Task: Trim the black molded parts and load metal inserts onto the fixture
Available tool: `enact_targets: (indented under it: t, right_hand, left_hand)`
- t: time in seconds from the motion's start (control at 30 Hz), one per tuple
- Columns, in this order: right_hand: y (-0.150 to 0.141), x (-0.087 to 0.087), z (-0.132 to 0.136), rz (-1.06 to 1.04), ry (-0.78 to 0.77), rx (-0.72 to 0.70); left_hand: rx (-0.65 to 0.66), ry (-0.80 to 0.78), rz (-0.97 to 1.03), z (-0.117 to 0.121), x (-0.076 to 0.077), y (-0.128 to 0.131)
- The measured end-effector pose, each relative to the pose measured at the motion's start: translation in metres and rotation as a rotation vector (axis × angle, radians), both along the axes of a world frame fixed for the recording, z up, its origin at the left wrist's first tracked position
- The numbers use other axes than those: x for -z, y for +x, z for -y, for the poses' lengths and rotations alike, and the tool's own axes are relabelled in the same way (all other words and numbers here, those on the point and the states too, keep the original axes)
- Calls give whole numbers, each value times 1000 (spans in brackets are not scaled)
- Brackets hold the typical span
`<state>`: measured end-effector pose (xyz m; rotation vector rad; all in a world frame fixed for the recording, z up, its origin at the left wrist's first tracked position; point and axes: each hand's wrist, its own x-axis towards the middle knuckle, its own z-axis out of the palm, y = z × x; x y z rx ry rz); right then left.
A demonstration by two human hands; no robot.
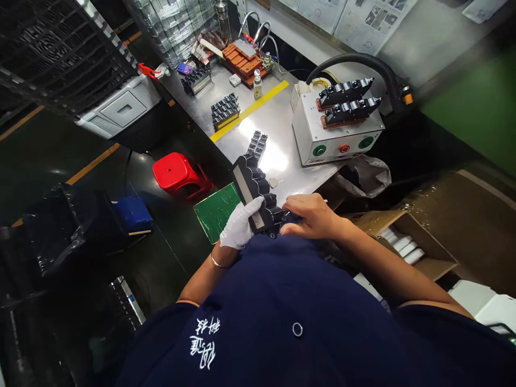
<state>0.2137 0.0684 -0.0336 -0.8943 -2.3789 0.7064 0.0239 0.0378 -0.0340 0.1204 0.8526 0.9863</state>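
My left hand (241, 223), in a white glove with a bangle at the wrist, grips a long black moulded plastic part (258, 185) with scalloped humps and a pale strip along one side. It is held tilted in front of my chest, over the table's near edge. My bare right hand (308, 216) is at the part's near end, thumb and fingers closed around something small that I cannot make out. Just beyond the held part, a similar black part (257, 146) lies on the metal table (278, 129).
A grey control box (318, 131) with green and red buttons carries two black parts on brown fixtures. An orange fixture (242, 60), a small bottle (257, 86) and more black parts (224, 110) stand further back. A red stool (175, 172) and a cardboard box (403, 242) flank me.
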Motion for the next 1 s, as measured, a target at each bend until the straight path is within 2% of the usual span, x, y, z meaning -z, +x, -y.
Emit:
enact_targets:
  t: [0.27, 0.43, 0.63, 0.87, 1.0]
  right_hand:
    - [-5, 11, -11, -10, 58, 152]
    - [-8, 20, -16, -12, 142, 142]
    - [-12, 21, -15, 2, 96, 273]
    - [-6, 13, -17, 85, 98, 193]
    - [5, 6, -23, 80, 55, 173]
  left_hand:
    - [-52, -86, 161, 1, 0, 11]
    - [-125, -120, 226, 0, 5, 15]
    - [-170, -262, 265, -4, 0, 19]
    - [-253, -331, 297, -4, -7, 19]
    - [-237, -275, 363, -3, -10, 13]
